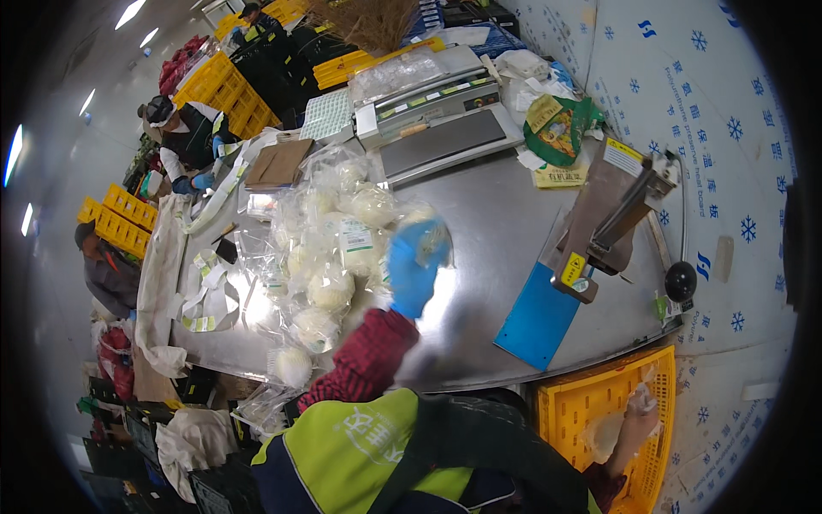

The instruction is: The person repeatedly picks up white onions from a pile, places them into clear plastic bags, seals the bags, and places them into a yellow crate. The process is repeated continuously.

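Observation:
My left hand, in a blue glove and blurred, closes on a clear-bagged pale round vegetable at the right side of a pile. That pile of bagged pale round vegetables covers the middle of the metal table; one bag bears a printed label. Low on the right, my bare right hand grips the gathered neck of a clear plastic bag. This bag, with something pale and round in it, hangs inside a yellow plastic crate.
A lever-type bag-neck sealer with a blue plate stands on the table's right. Behind the pile sits a film-wrapping machine. A green bag lies near the wall. Label strips lie left. Several people work beyond the table.

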`<action>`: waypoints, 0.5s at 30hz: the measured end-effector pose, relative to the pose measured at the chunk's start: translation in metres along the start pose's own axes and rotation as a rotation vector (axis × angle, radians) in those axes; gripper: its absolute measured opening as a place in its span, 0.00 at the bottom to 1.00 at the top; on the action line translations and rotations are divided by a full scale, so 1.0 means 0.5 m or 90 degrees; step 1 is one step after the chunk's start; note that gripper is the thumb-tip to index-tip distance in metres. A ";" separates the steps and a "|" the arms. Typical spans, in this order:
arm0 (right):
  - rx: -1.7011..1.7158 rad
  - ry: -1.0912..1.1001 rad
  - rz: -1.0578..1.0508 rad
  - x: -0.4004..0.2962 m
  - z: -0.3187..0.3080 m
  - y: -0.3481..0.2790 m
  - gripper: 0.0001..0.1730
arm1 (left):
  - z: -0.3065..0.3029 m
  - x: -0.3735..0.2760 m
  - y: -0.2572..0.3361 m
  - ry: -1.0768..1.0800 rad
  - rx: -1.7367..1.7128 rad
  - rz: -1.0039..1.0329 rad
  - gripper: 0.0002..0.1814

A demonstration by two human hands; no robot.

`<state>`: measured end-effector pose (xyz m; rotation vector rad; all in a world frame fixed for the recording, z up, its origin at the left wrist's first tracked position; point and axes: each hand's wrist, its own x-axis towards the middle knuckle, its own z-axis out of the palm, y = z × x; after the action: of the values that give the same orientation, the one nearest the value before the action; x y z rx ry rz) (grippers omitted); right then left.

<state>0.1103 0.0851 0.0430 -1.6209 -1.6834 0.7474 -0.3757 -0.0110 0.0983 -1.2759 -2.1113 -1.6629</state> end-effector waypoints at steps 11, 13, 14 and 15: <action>0.059 -0.122 -0.211 -0.076 0.293 -0.306 0.22 | -0.033 0.133 -0.330 -0.080 -0.283 -0.301 0.17; 0.057 -0.257 -0.306 -0.066 0.372 -0.354 0.34 | -0.057 0.110 -0.206 -0.189 -0.271 -0.213 0.15; 0.039 -0.302 -0.385 -0.059 0.420 -0.372 0.41 | -0.082 0.092 -0.168 -0.249 -0.198 -0.090 0.15; 0.012 -0.326 -0.414 -0.054 0.458 -0.407 0.49 | -0.100 0.068 -0.154 -0.321 -0.271 -0.090 0.16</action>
<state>-0.1953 0.0569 0.0623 -0.7939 -2.3733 0.8650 -0.4685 -0.0380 0.0814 -1.8789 -2.2175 -2.1134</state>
